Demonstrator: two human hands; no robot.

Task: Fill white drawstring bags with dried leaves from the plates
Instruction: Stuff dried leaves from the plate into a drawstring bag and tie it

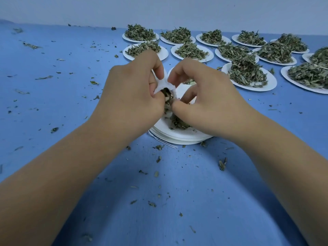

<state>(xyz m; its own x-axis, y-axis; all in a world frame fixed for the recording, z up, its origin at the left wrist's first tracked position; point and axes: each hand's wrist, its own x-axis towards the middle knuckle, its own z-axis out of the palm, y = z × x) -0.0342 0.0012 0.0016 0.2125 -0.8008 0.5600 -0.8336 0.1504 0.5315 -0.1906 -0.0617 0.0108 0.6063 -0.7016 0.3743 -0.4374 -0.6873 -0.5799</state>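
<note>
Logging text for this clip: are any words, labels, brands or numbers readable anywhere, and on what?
None can be read.
The bag, the plates, the table and the wall show no print.
The striped cloth under the plate stack shows lines only, no letters.

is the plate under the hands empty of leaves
No, a small heap of dried leaves lies on the plate below the left hand and right hand, which both hold the white bag.
</note>
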